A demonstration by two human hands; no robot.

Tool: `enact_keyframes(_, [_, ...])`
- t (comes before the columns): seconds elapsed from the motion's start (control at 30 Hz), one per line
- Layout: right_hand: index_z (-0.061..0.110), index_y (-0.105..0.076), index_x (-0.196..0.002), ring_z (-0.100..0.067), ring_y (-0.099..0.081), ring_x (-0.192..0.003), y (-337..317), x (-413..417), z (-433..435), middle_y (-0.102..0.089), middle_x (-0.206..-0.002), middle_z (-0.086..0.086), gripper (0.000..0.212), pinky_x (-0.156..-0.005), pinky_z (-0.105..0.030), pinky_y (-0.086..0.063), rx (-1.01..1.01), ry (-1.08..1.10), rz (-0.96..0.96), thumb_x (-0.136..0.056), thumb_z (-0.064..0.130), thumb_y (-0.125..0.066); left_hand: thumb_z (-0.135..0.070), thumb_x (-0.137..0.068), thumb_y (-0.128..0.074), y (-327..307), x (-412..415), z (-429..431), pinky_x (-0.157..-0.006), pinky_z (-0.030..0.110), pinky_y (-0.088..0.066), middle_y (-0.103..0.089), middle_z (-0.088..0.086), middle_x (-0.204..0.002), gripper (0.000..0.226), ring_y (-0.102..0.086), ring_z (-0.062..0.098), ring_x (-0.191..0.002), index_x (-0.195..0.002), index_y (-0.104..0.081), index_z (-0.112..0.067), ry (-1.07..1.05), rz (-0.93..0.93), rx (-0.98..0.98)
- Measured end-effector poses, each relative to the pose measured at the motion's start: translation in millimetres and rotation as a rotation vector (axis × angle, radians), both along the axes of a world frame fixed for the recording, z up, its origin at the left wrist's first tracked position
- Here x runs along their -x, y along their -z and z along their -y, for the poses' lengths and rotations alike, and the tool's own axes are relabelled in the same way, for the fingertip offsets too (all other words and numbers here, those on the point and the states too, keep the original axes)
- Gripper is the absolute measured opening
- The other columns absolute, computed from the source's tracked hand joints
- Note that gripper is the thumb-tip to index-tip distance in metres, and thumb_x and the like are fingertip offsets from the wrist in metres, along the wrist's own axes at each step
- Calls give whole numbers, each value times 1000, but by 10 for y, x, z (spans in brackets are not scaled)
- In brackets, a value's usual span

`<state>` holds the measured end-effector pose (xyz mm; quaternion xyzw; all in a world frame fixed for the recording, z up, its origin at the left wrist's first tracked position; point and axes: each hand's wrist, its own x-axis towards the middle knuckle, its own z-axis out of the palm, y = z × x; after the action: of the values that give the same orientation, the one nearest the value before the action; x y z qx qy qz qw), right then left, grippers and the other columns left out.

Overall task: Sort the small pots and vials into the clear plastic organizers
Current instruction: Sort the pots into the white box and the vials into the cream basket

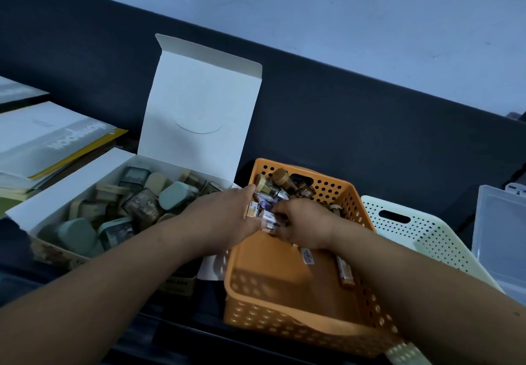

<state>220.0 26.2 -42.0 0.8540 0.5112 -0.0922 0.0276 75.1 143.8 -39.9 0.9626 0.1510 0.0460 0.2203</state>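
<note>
Orange basket (284,307), lower centre: rigid plastic, rectangular, walls punched w/ round holes, slot handle at far end. Both hands are inside it. L hand (227,216) curls fingers and thumb round a bunch of vials (266,212). R hand (303,229), back to camera, fingers curled in, pinches the same bunch from the other side. Hands nearly touching. Vials: small glass cylinders w/ paper labels, some w/ cork-coloured stoppers. More are heaped at basket's far end; two lie loose on its floor near R wrist.

Left of centre: white box (71,191), thin card, lid flap standing upright w/ part-circle cut in it. Filled w/ pots (173,196): squarish, rounded corners, sage-green or cream lids, jumbled at all angles. L forearm crosses box's near right corner.

Right: pale basket (412,231), same holed plastic, just beside the orange one. Far right edge: organizer (496,222), clear frosted plastic, flat smooth panels, cut off by frame; contents can't tell. Upper left: booklets (42,142), stacked, grey and yellow covers. Dark matt panel (341,122) behind all, pale scuffed wall (284,9) above.

Vial labels too blurred to read. R fingertips hidden under the hand.
</note>
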Motion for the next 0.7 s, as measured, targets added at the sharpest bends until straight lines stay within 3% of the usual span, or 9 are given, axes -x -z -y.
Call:
enact_keyframes(0.1, [14, -59, -118, -21, -59, -84, 17, 8, 11, -63, -95, -3, 31, -68, -32, -49, -14, -9, 20, -90, 25, -60, -55, -92, -47, 14, -9, -12, -100, 39, -42, -45, -2, -143, 70, -47, 19, -125, -150, -19, -28, 1, -3, 9])
enact_keyframes(0.23, [21, -57, -110, -16, -54, -84, 23, -9, 20, -54, -95, 4, 27, -67, -28, -41, -107, 13, -66, -85, 21, -68, -55, -92, -46, 12, -13, -4, -104, 38, -39, -39, -3, -149, 74, -42, 18, -131, -153, -13, -27, -3, -6, 4])
enact_keyframes(0.43, [22, -62, -99, -25, -69, -81, -3, -58, 100, -67, -98, -4, 18, -70, -41, -60, -189, 140, -390, -85, 14, -72, -56, -92, -46, 5, 0, -2, -104, 38, -38, -39, -3, -149, 74, -42, 18, -131, -152, -13, -27, -7, -15, 6])
enact_keyframes(0.6, [19, -67, -96, -14, -65, -74, -176, -108, 291, -71, -89, -4, 17, -67, -27, -54, -311, 228, -581, -84, 9, -72, -56, -91, -48, -16, 10, -8, -103, 41, -41, -43, -7, -146, 70, -46, 16, -127, -150, -19, -32, -22, -23, 30])
enact_keyframes(0.7, [11, -68, -96, -10, -59, -64, -322, -110, 499, -66, -79, -1, 15, -58, -22, -49, -458, 270, -668, -83, 4, -72, -53, -92, -48, -65, 20, 26, -102, 36, -40, -42, -8, -147, 67, -46, 16, -127, -150, -19, -33, -25, -30, 45])
